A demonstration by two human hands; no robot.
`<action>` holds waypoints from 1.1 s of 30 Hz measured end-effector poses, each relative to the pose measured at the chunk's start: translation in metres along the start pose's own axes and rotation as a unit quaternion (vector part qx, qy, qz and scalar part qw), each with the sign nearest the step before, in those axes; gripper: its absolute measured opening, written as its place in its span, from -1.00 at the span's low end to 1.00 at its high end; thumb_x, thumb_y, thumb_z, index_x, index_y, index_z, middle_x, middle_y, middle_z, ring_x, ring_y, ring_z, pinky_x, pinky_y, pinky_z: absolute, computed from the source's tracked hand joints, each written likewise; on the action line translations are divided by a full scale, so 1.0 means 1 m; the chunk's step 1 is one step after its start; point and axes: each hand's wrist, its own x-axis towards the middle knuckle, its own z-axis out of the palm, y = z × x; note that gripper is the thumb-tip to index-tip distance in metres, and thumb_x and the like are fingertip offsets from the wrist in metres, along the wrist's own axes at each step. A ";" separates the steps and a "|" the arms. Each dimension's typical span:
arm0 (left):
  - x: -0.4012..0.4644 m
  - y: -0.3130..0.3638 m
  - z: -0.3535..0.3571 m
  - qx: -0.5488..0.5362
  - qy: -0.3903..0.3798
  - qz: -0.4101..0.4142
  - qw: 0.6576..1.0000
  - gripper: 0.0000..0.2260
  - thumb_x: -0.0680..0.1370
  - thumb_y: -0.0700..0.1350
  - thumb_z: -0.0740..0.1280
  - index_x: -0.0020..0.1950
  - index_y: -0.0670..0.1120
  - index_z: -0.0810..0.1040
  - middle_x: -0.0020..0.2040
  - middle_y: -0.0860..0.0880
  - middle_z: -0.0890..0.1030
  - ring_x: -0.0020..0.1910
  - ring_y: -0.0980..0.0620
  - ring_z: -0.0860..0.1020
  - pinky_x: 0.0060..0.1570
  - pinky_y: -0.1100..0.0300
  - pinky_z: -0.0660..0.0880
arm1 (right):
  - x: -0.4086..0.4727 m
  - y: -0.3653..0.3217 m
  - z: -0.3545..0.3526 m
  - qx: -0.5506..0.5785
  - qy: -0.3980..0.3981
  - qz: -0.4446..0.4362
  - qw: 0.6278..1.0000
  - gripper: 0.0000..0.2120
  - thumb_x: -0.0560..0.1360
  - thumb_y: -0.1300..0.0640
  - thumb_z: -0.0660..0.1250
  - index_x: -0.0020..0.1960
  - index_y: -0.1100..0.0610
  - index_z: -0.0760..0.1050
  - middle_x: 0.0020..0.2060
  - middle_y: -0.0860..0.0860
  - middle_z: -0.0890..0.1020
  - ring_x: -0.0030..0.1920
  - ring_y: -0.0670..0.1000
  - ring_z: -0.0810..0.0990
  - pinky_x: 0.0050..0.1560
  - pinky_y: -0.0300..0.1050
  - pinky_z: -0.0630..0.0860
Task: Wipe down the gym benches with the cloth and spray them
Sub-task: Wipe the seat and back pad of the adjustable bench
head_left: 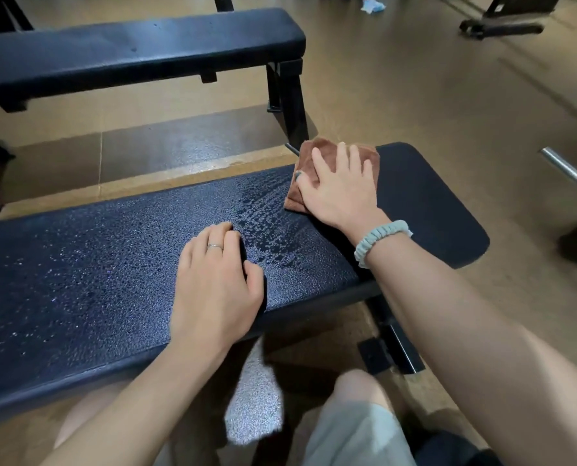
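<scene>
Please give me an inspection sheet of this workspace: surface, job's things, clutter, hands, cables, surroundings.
Surface: near bench covered with droplets; smeared wet streaks beside the cloth.
Job's things: brown cloth flat on the near bench; spray bottle not seen.
Clutter: pale blue scrap on the floor far away.
Hands: right hand presses the cloth, fingers straight; left hand rests on the pad, holding nothing.
Cables: nothing seen.
Surroundings: second bench behind; metal bar at right.

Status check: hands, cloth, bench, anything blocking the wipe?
Right hand flat on brown cloth, pressing it onto near bench. Left hand resting on wet pad, holding nothing. Droplets left of cloth unwiped. Left hand sits in the wipe path.
</scene>
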 end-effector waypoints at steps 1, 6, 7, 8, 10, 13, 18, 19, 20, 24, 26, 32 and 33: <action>0.000 0.000 0.000 0.003 0.000 -0.001 1.000 -0.60 0.55 -0.01 0.11 0.25 -0.18 0.52 0.40 -0.16 0.52 0.42 -0.18 0.42 0.46 -0.14 0.32 | 0.002 -0.003 0.001 -0.004 -0.009 -0.014 1.000 -0.34 0.64 -0.29 -0.10 0.68 -0.07 0.05 0.67 0.18 -0.01 0.66 0.19 -0.08 0.61 0.25 -0.10; 0.001 0.000 0.002 0.009 0.002 -0.002 1.000 -0.60 0.53 -0.03 0.13 0.25 -0.20 0.53 0.38 -0.19 0.53 0.41 -0.21 0.44 0.43 -0.16 0.35 | -0.045 -0.037 0.011 -0.001 0.015 -0.189 0.982 -0.32 0.56 -0.25 -0.13 0.62 -0.08 0.23 0.63 0.14 0.20 0.62 0.15 0.16 0.58 0.23 0.09; 0.000 0.000 0.002 0.008 0.003 -0.001 1.000 -0.61 0.53 -0.05 0.14 0.24 -0.20 0.53 0.37 -0.20 0.54 0.40 -0.23 0.45 0.43 -0.17 0.35 | -0.059 -0.045 0.018 0.011 0.029 -0.220 0.975 -0.34 0.56 -0.22 -0.10 0.60 -0.08 0.30 0.61 0.15 0.27 0.60 0.16 0.22 0.56 0.23 0.14; 0.000 0.000 0.002 0.008 0.003 0.000 1.000 -0.62 0.52 -0.06 0.15 0.24 -0.21 0.52 0.37 -0.21 0.54 0.39 -0.24 0.45 0.43 -0.18 0.36 | -0.066 -0.049 0.022 0.022 0.037 -0.240 0.970 -0.36 0.56 -0.20 -0.08 0.58 -0.08 0.34 0.59 0.14 0.31 0.59 0.16 0.26 0.55 0.23 0.17; -0.001 0.000 0.002 0.007 0.002 0.002 1.000 -0.61 0.52 -0.07 0.16 0.26 -0.21 0.52 0.38 -0.22 0.53 0.40 -0.24 0.44 0.43 -0.18 0.35 | -0.062 -0.047 0.019 0.019 0.020 -0.260 0.965 -0.38 0.58 -0.18 -0.09 0.58 -0.11 0.33 0.60 0.10 0.30 0.60 0.13 0.25 0.56 0.21 0.17; -0.001 0.000 0.000 0.005 0.002 0.001 1.000 -0.59 0.52 -0.07 0.15 0.27 -0.22 0.53 0.40 -0.20 0.52 0.41 -0.21 0.44 0.44 -0.16 0.35 | -0.024 -0.013 0.006 -0.026 0.009 -0.220 0.975 -0.44 0.64 -0.16 -0.07 0.63 -0.15 0.21 0.65 0.04 0.18 0.63 0.06 0.14 0.60 0.16 0.06; 0.000 0.001 -0.001 0.003 -0.001 -0.001 1.000 -0.59 0.52 -0.05 0.12 0.26 -0.21 0.53 0.39 -0.18 0.53 0.40 -0.20 0.44 0.43 -0.16 0.36 | 0.008 0.008 -0.001 -0.036 0.033 -0.080 0.996 -0.44 0.64 -0.13 -0.05 0.62 -0.08 0.21 0.63 0.10 0.22 0.61 0.11 0.16 0.56 0.19 0.10; 0.000 0.001 -0.001 0.005 0.000 -0.001 1.000 -0.58 0.52 -0.05 0.12 0.26 -0.21 0.53 0.39 -0.18 0.53 0.40 -0.21 0.45 0.42 -0.16 0.37 | 0.000 -0.007 0.004 -0.035 0.045 -0.093 0.994 -0.44 0.64 -0.13 -0.04 0.61 -0.05 0.24 0.61 0.12 0.25 0.59 0.13 0.20 0.54 0.20 0.13; 0.001 0.001 -0.001 0.005 -0.001 0.000 1.000 -0.58 0.51 -0.05 0.12 0.25 -0.21 0.53 0.39 -0.19 0.53 0.40 -0.21 0.45 0.42 -0.17 0.37 | -0.011 -0.025 0.010 -0.031 0.052 -0.123 0.991 -0.43 0.63 -0.12 -0.03 0.60 -0.04 0.27 0.60 0.13 0.28 0.58 0.15 0.23 0.53 0.21 0.16; 0.001 0.000 -0.002 0.007 -0.008 0.001 1.000 -0.58 0.52 -0.04 0.12 0.26 -0.21 0.53 0.38 -0.20 0.53 0.39 -0.22 0.44 0.42 -0.17 0.35 | -0.040 -0.055 0.021 0.034 0.049 -0.228 0.972 -0.44 0.59 -0.12 0.01 0.54 -0.08 0.41 0.56 0.11 0.38 0.55 0.14 0.33 0.54 0.22 0.21; 0.000 0.001 -0.003 0.004 -0.004 0.000 1.000 -0.57 0.52 -0.04 0.13 0.27 -0.22 0.53 0.38 -0.21 0.53 0.39 -0.22 0.44 0.42 -0.17 0.36 | -0.028 -0.022 0.011 -0.001 0.028 -0.240 0.970 -0.44 0.59 -0.11 -0.01 0.53 -0.05 0.40 0.55 0.10 0.38 0.53 0.13 0.35 0.50 0.19 0.27; -0.001 0.003 -0.004 -0.001 -0.004 -0.002 1.000 -0.58 0.53 -0.04 0.12 0.27 -0.22 0.53 0.40 -0.18 0.52 0.41 -0.19 0.43 0.44 -0.15 0.35 | 0.013 0.095 -0.013 -0.030 0.013 0.010 0.999 -0.47 0.68 -0.10 -0.07 0.65 -0.10 0.13 0.66 0.09 0.13 0.63 0.10 0.11 0.59 0.18 0.08; -0.001 0.003 -0.004 -0.001 -0.006 -0.002 1.000 -0.58 0.53 -0.04 0.13 0.27 -0.22 0.53 0.39 -0.18 0.52 0.41 -0.19 0.43 0.43 -0.15 0.35 | 0.007 0.083 -0.011 -0.038 0.021 0.021 0.999 -0.45 0.67 -0.10 -0.09 0.65 -0.08 0.13 0.65 0.11 0.13 0.63 0.12 0.11 0.58 0.19 0.08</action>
